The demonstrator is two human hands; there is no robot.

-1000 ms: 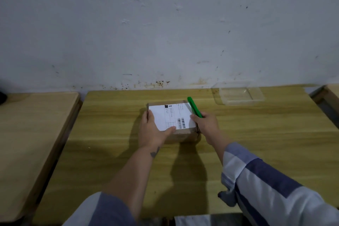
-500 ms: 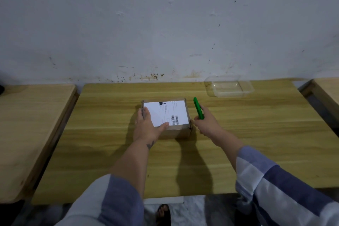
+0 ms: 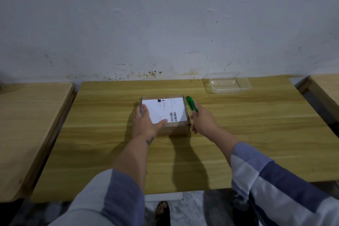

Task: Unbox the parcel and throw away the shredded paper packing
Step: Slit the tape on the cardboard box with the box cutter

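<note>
Squarely mid-worktop (image 3: 256, 134): cardboard parcel (image 3: 174, 128), closed, white shipping label (image 3: 165, 109) on top. Left hand (image 3: 146, 123) laid flat over parcel's near-left corner, fingers spread, thumb across label, gripping nothing. Right hand (image 3: 202, 122) just beside parcel's right side, curled tight around green utility knife (image 3: 191, 105), knife tip pointed away toward wall. Clear plastic container (image 3: 227, 83) at far right edge, well apart from parcel. Striped sleeves on both arms.
</note>
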